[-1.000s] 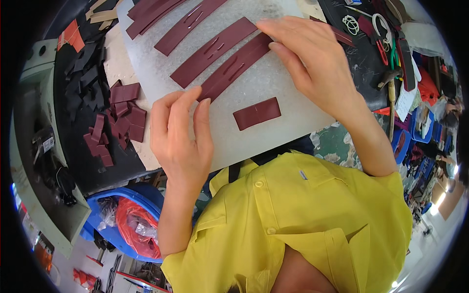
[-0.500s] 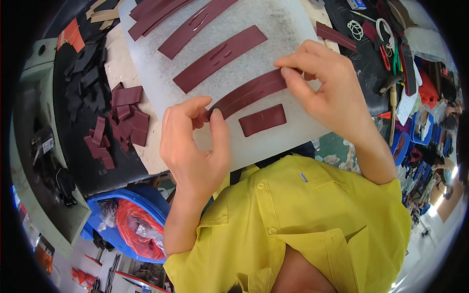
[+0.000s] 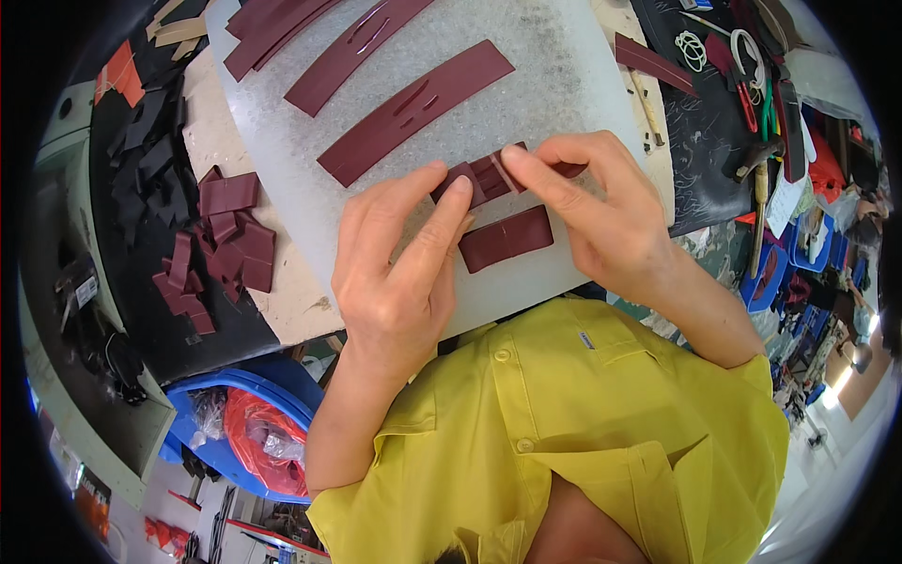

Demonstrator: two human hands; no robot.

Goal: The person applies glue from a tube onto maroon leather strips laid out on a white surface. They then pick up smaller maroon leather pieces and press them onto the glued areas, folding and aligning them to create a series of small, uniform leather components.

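Between my hands is a maroon leather-like strip (image 3: 486, 180), its ends folded in over its middle. My left hand (image 3: 393, 258) closes fingers and thumb on its left fold. My right hand (image 3: 611, 207) presses the right fold with the thumb, fingers curled behind; part of the strip is hidden there. Just below lies a short maroon folded piece (image 3: 507, 239), flat on the pale translucent board (image 3: 554, 85). Farther up the board rests a longer maroon strip with slits (image 3: 413, 115), and beyond it another slit strip (image 3: 352, 56).
Maroon folded pieces (image 3: 225, 235) are heaped left of the board, beside black pieces (image 3: 155, 141). A hammer (image 3: 759, 174), cord (image 3: 691, 52) and a loose maroon strip (image 3: 655, 64) lie to the right. A blue bin (image 3: 272, 376) with plastic bags stands at lower left.
The strip was stretched out nearly flat between my hands; now its ends are folded inward. My hands have come closer together, the right one moving left and down.
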